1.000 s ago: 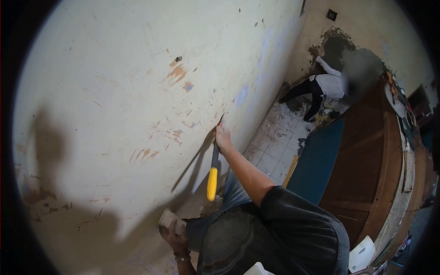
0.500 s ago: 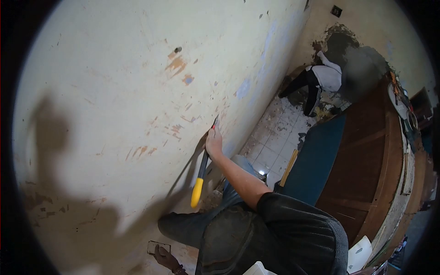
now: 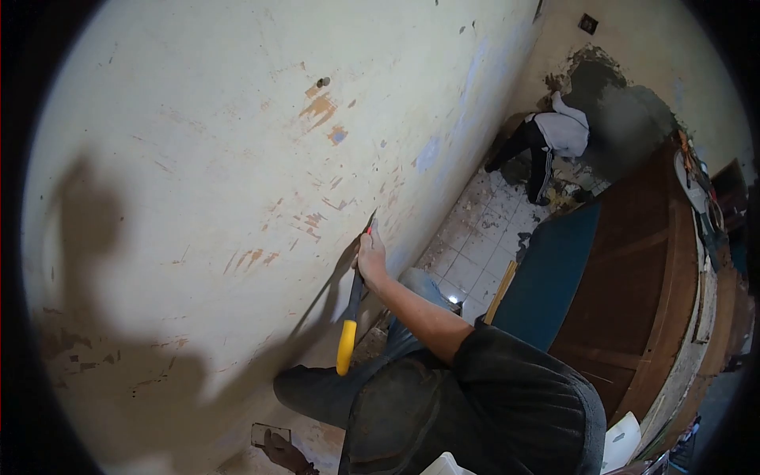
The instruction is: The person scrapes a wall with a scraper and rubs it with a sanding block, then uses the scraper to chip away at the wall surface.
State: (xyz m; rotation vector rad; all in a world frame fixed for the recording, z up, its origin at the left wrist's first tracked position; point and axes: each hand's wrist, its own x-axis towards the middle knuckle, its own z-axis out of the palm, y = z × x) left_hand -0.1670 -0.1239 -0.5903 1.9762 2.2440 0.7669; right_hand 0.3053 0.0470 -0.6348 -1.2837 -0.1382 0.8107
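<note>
My right hand is wrapped round a long-handled scraper near its head. The tool has a dark shaft, a yellow grip end hanging down and a bit of red by the hand. Its thin dark tip meets, or nearly meets, the pale wall, just below patches of scraped paint. Low at the left, my left hand, with a band at the wrist, holds a small flat rectangular piece close to the wall's foot. What that piece is cannot be made out.
Another person bends at the far wall beside a grey plaster patch. Debris lies on the tiled floor. A large brown and blue-green panel stands at my right, and a wooden strip leans near it.
My right hand and the scraper have slid slightly down along the wall. The view has shifted a little. The other person's raised arm has moved, and its hand is less visible now.
</note>
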